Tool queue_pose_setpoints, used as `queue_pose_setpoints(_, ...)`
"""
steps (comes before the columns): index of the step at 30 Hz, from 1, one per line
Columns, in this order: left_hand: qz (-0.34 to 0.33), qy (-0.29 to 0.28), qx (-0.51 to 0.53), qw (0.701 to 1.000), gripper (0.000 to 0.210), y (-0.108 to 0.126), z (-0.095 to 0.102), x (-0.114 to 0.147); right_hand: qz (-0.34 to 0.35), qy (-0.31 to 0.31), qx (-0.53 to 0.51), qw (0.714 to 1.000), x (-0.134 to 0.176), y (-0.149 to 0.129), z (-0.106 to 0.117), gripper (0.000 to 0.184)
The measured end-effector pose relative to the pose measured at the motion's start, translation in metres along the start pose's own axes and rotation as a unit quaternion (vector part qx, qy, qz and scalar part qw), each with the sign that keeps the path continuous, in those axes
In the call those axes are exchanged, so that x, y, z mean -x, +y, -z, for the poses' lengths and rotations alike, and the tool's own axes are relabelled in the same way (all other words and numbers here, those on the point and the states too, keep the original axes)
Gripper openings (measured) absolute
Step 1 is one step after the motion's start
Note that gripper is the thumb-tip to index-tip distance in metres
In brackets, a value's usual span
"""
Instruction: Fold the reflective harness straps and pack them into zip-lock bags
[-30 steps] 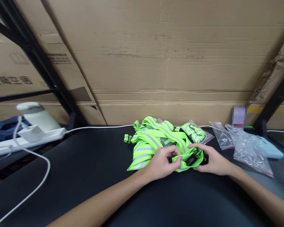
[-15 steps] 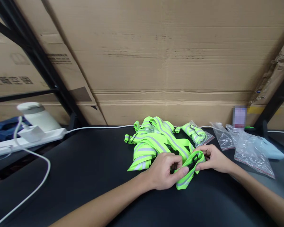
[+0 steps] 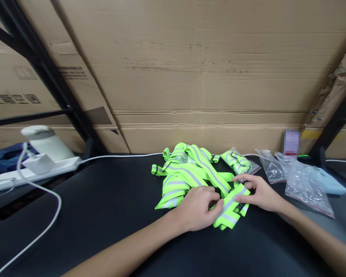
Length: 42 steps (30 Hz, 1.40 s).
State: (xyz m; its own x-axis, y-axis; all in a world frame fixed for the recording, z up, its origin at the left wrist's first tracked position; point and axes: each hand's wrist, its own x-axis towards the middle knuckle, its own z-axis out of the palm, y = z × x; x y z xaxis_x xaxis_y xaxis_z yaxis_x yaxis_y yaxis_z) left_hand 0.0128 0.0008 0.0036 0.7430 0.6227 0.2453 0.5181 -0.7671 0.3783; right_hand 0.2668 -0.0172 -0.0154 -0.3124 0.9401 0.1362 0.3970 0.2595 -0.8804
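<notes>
A partly folded reflective strap (image 3: 230, 204), neon yellow-green with a silver stripe, lies between my two hands over the black tabletop. At its left end my left hand (image 3: 203, 209) is closed, thumb against the band and the other fingers curled. My right hand (image 3: 258, 193) grips the right end with its thumb on top; the index finger reaches over the far edge and the remaining fingertips are partly hidden. Just behind lies a loose heap of the same webbing (image 3: 187, 169). Part of a black buckle (image 3: 241, 208) shows under the folded band.
A bagged strap bundle (image 3: 237, 161) lies behind my right hand. Clear plastic bags (image 3: 304, 188) and a light-blue object (image 3: 331, 182) are at right. Left stand a white power strip (image 3: 60, 166), cable and pale bottle (image 3: 53, 144). Cardboard (image 3: 202, 77) walls the back.
The strap bundle between my hands has turned over: its striped face now shows where the black buckle was. My right index finger has extended; both hands stay nearly in place.
</notes>
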Motion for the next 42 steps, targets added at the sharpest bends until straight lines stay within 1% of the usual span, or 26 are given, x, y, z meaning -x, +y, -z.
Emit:
queue_pose_setpoints(2, 0.010, -0.003, -0.013, 1.000, 0.031, 0.000, 0.001, 0.000, 0.020, 0.014, 0.029, 0.999, 0.000, 0.000, -0.001, 0.050)
queue_pose_setpoints(5, 0.026, 0.001, -0.022, 0.999, 0.020, 0.002, 0.002, 0.001, 0.049, 0.016, 0.100, 0.994, 0.001, 0.000, -0.003, 0.037)
queue_pose_setpoints(7, 0.030, -0.002, -0.022, 0.999, 0.016, 0.004, 0.002, 0.001, 0.064, 0.013, 0.142, 0.988, 0.000, -0.002, -0.003, 0.033)
queue_pose_setpoints(11, 0.025, -0.004, 0.018, 1.000, 0.010, 0.007, 0.000, 0.002, 0.097, 0.006, 0.169, 0.981, 0.000, -0.004, -0.001, 0.027)
queue_pose_setpoints(13, 0.012, -0.001, 0.048, 0.999, 0.016, 0.006, -0.002, 0.003, 0.093, 0.004, 0.169, 0.981, 0.000, -0.004, 0.000, 0.025)
queue_pose_setpoints(16, -0.033, 0.008, 0.059, 0.998, 0.024, 0.004, -0.004, 0.004, 0.082, 0.011, 0.154, 0.985, 0.001, -0.003, 0.001, 0.028)
queue_pose_setpoints(20, -0.081, 0.018, -0.007, 0.997, 0.031, 0.005, -0.003, 0.007, 0.090, -0.001, 0.157, 0.983, -0.001, -0.002, 0.000, 0.023)
queue_pose_setpoints(22, -0.090, 0.004, -0.046, 0.995, 0.026, 0.009, 0.000, 0.009, 0.096, 0.002, 0.148, 0.984, -0.002, -0.001, -0.002, 0.022)
queue_pose_setpoints(23, -0.093, -0.005, -0.064, 0.994, 0.028, 0.012, 0.002, 0.010, 0.100, 0.003, 0.140, 0.985, -0.002, -0.001, -0.002, 0.022)
queue_pose_setpoints(24, -0.096, -0.012, -0.081, 0.992, 0.037, 0.014, 0.002, 0.011, 0.105, 0.005, 0.135, 0.985, -0.002, -0.001, -0.003, 0.022)
queue_pose_setpoints(26, -0.100, -0.021, -0.115, 0.988, 0.055, 0.019, 0.002, 0.012, 0.115, 0.014, 0.134, 0.984, -0.001, -0.001, -0.003, 0.025)
queue_pose_setpoints(27, -0.099, -0.021, -0.132, 0.986, 0.055, 0.020, 0.001, 0.012, 0.119, 0.017, 0.136, 0.983, -0.001, -0.001, -0.003, 0.026)
queue_pose_setpoints(30, -0.093, -0.008, -0.157, 0.983, 0.035, 0.019, -0.004, 0.011, 0.127, -0.003, 0.129, 0.984, 0.000, -0.003, 0.002, 0.031)
queue_pose_setpoints(31, -0.087, 0.003, -0.151, 0.985, 0.030, 0.017, -0.005, 0.010, 0.127, -0.018, 0.121, 0.984, 0.001, -0.003, 0.003, 0.037)
queue_pose_setpoints(33, -0.068, 0.035, -0.115, 0.990, 0.021, 0.011, -0.007, 0.008, 0.120, -0.039, 0.111, 0.986, 0.000, -0.004, 0.005, 0.059)
queue_pose_setpoints(34, -0.055, 0.053, -0.089, 0.993, 0.018, 0.008, -0.008, 0.007, 0.114, -0.041, 0.110, 0.987, 0.000, -0.005, 0.006, 0.067)
queue_pose_setpoints(35, -0.040, 0.070, -0.063, 0.995, 0.017, 0.005, -0.008, 0.006, 0.107, -0.037, 0.110, 0.987, 0.000, -0.005, 0.005, 0.068)
queue_pose_setpoints(36, -0.025, 0.086, -0.041, 0.995, 0.018, 0.003, -0.008, 0.006, 0.100, -0.031, 0.110, 0.988, -0.001, -0.005, 0.004, 0.061)
queue_pose_setpoints(38, 0.002, 0.109, -0.013, 0.994, 0.026, 0.001, -0.010, 0.007, 0.089, -0.026, 0.100, 0.991, -0.002, -0.005, 0.002, 0.038)
queue_pose_setpoints(39, 0.014, 0.115, -0.005, 0.993, 0.029, 0.002, -0.011, 0.008, 0.086, -0.029, 0.090, 0.992, -0.002, -0.005, 0.002, 0.032)
queue_pose_setpoints(42, 0.048, 0.109, 0.037, 0.992, 0.033, 0.008, -0.013, 0.010, 0.067, -0.038, 0.063, 0.995, -0.001, -0.005, 0.004, 0.028)
